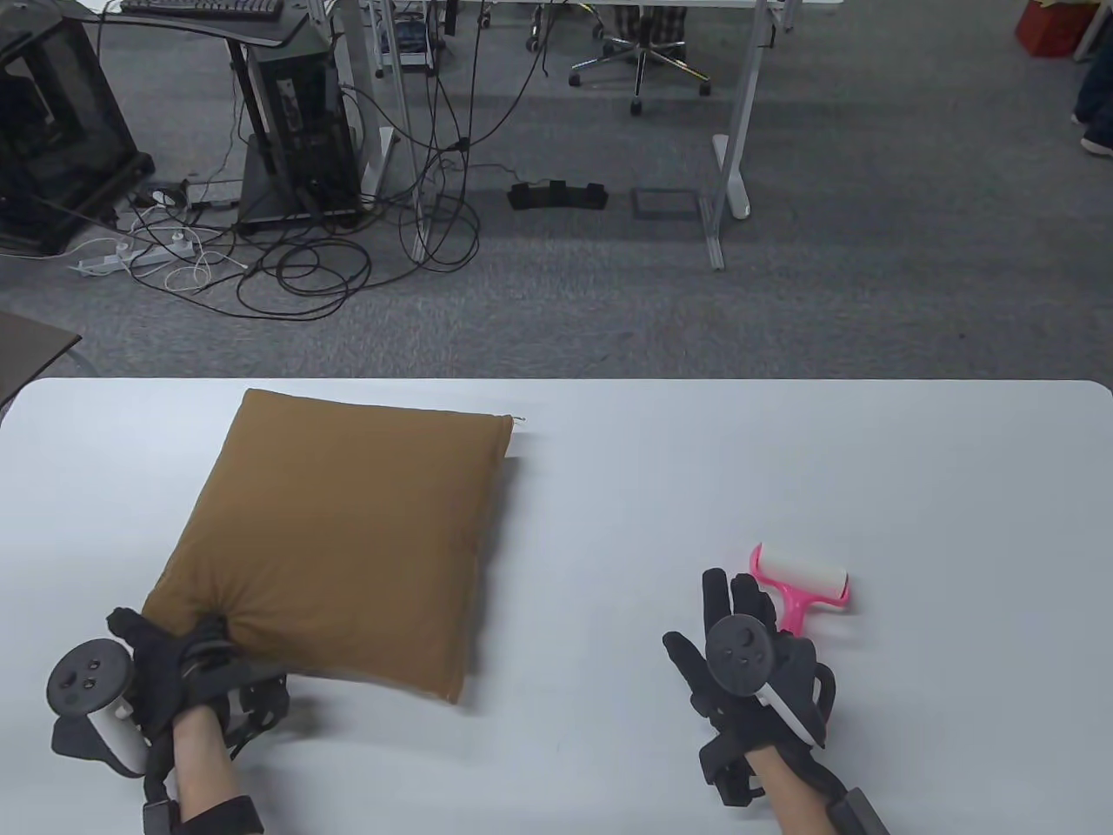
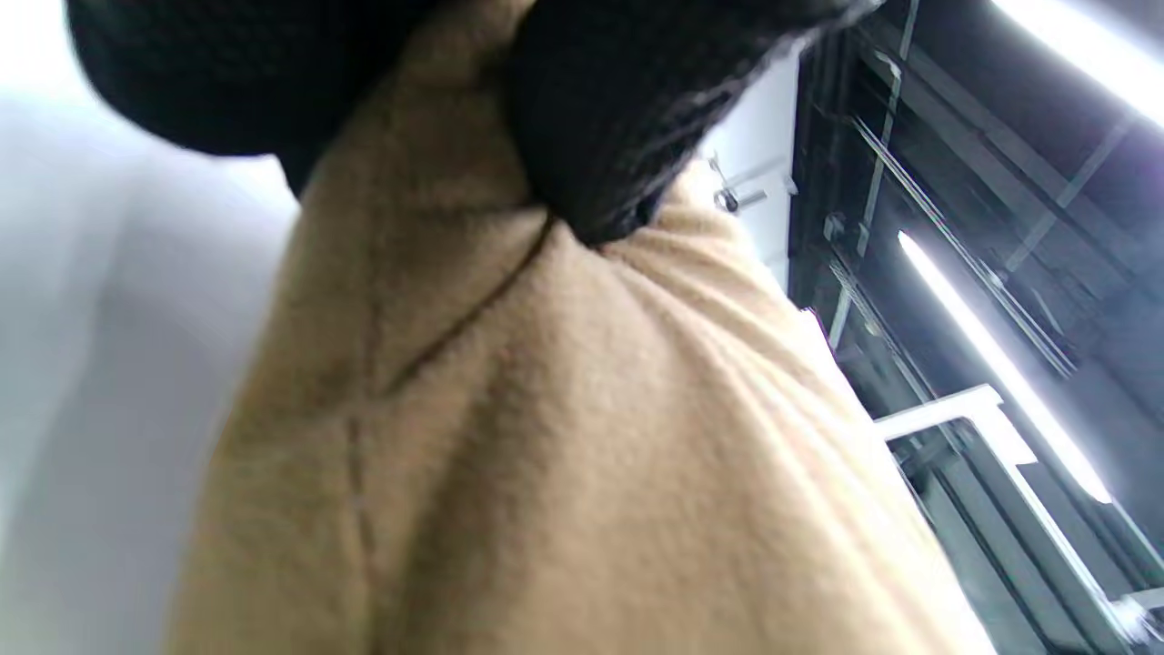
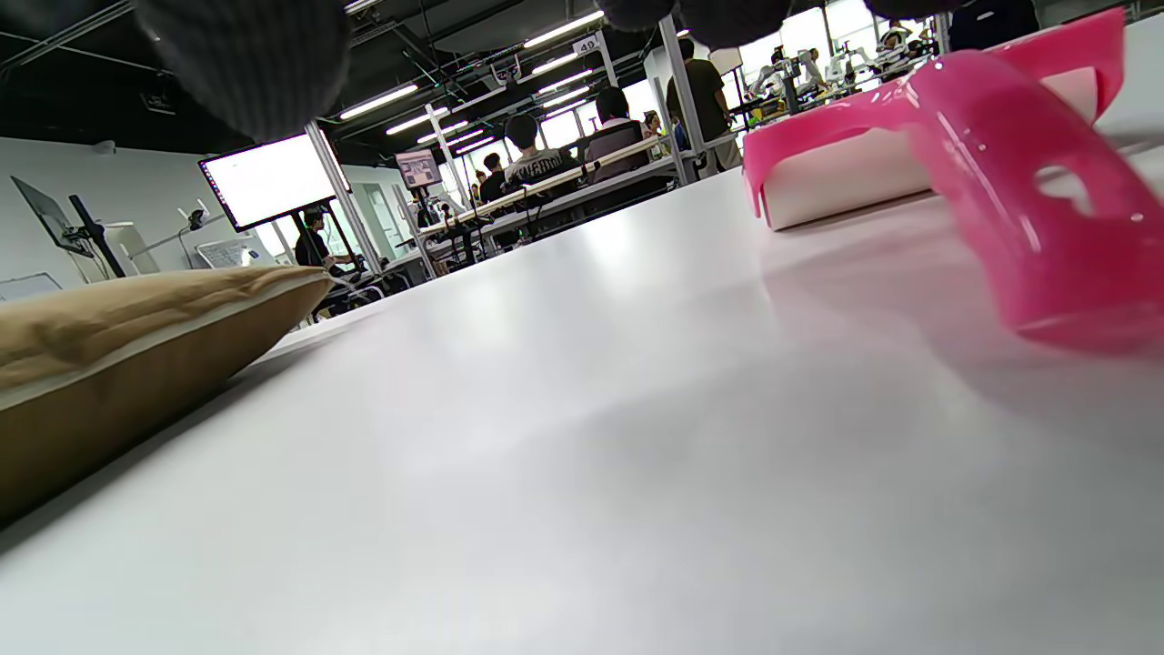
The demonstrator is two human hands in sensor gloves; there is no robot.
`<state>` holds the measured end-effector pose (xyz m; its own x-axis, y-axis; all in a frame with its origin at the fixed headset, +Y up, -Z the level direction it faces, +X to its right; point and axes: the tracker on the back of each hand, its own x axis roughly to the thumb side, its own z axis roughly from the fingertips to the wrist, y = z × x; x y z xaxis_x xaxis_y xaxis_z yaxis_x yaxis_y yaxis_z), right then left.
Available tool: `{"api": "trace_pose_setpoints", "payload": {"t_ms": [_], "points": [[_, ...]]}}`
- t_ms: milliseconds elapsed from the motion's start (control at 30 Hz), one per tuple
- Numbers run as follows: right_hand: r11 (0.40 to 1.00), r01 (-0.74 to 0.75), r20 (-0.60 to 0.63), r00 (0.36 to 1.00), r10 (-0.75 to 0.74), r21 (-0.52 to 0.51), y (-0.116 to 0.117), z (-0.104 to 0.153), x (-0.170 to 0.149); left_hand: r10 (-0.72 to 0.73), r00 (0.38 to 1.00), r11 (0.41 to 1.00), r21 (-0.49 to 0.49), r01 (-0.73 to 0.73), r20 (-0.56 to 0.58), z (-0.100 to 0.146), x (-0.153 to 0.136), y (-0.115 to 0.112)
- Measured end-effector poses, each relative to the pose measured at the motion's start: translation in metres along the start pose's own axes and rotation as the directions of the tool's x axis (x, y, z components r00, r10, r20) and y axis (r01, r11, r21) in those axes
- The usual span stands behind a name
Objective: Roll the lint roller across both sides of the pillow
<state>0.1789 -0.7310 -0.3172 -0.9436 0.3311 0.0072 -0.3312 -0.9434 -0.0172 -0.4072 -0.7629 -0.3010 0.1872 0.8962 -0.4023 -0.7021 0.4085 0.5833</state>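
A brown pillow point(image 1: 348, 539) lies flat on the left half of the white table point(image 1: 661, 470). My left hand point(image 1: 187, 657) grips its near left corner, and the fabric bunches there; in the left wrist view my gloved fingers point(image 2: 600, 118) pinch the tan cloth point(image 2: 546, 437). A pink lint roller point(image 1: 804, 587) with a white roll lies on the table at the right. My right hand point(image 1: 739, 609) hovers over its handle end with fingers spread, not holding it. In the right wrist view the pink handle point(image 3: 1028, 209) lies close below my fingertips point(image 3: 245, 55), and the pillow point(image 3: 109, 355) is at the left.
The table's far edge point(image 1: 556, 380) runs across the middle of the table view. Beyond it are carpet, cables, desk legs and an office chair. The pillow and roller are about a hand's width apart.
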Motion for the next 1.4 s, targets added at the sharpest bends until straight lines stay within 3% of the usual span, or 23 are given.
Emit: {"api": "trace_pose_setpoints", "payload": {"t_ms": [100, 233, 367, 500, 667, 767, 900, 967, 1100, 1167, 1233, 1333, 1400], "points": [[1.0, 0.015, -0.012, 1.0, -0.015, -0.01, -0.004, 0.0, -0.003, 0.028, 0.998, 0.993, -0.12, -0.021, 0.062, 0.003, 0.009, -0.012], [0.997, 0.064, -0.053, 0.996, -0.067, -0.05, -0.015, 0.0, -0.015, -0.003, 0.984, 0.951, -0.303, 0.058, 0.178, 0.021, 0.03, -0.045], [0.983, 0.133, -0.117, 0.982, -0.148, -0.13, -0.033, 0.002, -0.036, -0.095, 0.95, 0.909, -0.362, 0.205, 0.299, 0.05, 0.048, -0.081], [0.953, 0.196, -0.212, 0.946, -0.246, -0.232, -0.05, 0.004, -0.063, -0.077, 0.924, 0.878, -0.414, 0.241, 0.375, 0.083, 0.057, -0.116], [0.939, 0.211, -0.331, 0.896, -0.297, -0.27, -0.058, 0.006, -0.093, -0.161, 0.846, 0.797, -0.438, 0.415, 0.509, 0.111, 0.07, -0.138], [0.946, 0.226, -0.384, 0.873, -0.302, -0.231, -0.055, 0.003, -0.102, -0.232, 0.822, 0.731, -0.464, 0.5, 0.52, 0.116, 0.069, -0.142], [0.978, 0.186, -0.441, 0.873, -0.211, -0.098, -0.043, -0.001, -0.102, -0.347, 0.751, 0.602, -0.481, 0.638, 0.562, 0.108, 0.067, -0.132], [0.988, 0.152, -0.463, 0.874, -0.15, -0.033, -0.038, -0.003, -0.099, -0.385, 0.72, 0.656, -0.378, 0.654, 0.577, 0.102, 0.067, -0.122], [0.992, 0.093, -0.511, 0.859, -0.039, 0.08, -0.025, -0.007, -0.093, -0.392, 0.764, 0.715, -0.352, 0.604, 0.513, 0.096, 0.059, -0.115], [0.991, 0.051, -0.515, 0.857, 0.021, 0.124, -0.02, -0.009, -0.09, -0.417, 0.746, 0.706, -0.332, 0.625, 0.519, 0.098, 0.056, -0.121], [0.987, -0.024, -0.512, 0.852, 0.105, 0.162, -0.014, -0.011, -0.085, -0.413, 0.73, 0.661, -0.373, 0.652, 0.545, 0.102, 0.054, -0.132], [0.974, -0.153, -0.508, 0.833, 0.219, 0.169, -0.008, -0.016, -0.08, -0.317, 0.806, 0.642, -0.513, 0.571, 0.5, 0.108, 0.049, -0.15], [0.976, -0.157, -0.508, 0.834, 0.214, 0.154, -0.006, -0.018, -0.078, -0.31, 0.816, 0.645, -0.522, 0.557, 0.488, 0.111, 0.049, -0.155]]}}
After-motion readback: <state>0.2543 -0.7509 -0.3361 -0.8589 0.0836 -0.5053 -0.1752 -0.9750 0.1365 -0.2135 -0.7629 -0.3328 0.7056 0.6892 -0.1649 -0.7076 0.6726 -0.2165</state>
